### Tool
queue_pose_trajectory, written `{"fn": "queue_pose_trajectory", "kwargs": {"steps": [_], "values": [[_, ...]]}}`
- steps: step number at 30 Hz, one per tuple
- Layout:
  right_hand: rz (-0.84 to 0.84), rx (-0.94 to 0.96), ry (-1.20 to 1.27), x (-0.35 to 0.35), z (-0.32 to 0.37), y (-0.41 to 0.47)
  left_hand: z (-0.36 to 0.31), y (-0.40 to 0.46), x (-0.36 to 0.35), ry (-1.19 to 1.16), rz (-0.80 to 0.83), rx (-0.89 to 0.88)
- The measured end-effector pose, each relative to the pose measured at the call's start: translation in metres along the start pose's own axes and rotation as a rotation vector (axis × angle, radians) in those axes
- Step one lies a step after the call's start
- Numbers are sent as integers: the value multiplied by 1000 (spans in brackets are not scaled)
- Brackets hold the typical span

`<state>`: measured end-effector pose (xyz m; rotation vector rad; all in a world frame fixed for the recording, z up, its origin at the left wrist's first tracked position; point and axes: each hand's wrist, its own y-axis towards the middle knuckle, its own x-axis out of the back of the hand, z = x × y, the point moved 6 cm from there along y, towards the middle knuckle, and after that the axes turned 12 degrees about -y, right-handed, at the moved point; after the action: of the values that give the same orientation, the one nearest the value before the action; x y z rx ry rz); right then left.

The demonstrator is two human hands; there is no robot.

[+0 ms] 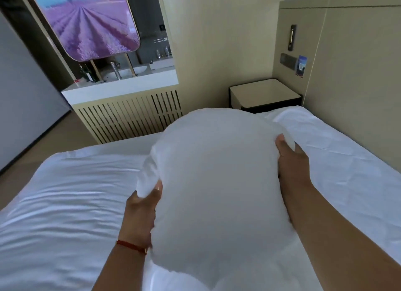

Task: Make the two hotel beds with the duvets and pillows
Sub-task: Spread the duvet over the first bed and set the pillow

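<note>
A plump white pillow [217, 178] is held up in front of me over the bed [65, 199], which is covered in white linen. My left hand [143, 206] grips the pillow's left edge, with the thumb on top and the fabric bunched. My right hand [293, 160] grips its right side, the thumb pressed into the fabric. The fingers of both hands are hidden behind the pillow. The linen lies smooth with light creases on the left and runs up to the beige headboard [358, 84] on the right.
A dark bedside table [264, 95] with a pale top stands beyond the bed by the headboard. A slatted cabinet [130, 117] under a white counter stands across the aisle, with a lavender picture [93, 19] above. A switch panel [288, 61] is on the wall.
</note>
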<state>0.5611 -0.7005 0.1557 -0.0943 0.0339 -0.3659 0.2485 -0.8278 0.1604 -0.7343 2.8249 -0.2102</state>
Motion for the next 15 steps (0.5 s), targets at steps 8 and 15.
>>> {"fn": "queue_pose_trajectory", "kwargs": {"steps": [8,15], "values": [[153,-151,-781,-52,-108,-78,124,3,153,129,-69,279],[139,221,-1283,-118,-51,-85,58,35,122,674,-124,-114]]}}
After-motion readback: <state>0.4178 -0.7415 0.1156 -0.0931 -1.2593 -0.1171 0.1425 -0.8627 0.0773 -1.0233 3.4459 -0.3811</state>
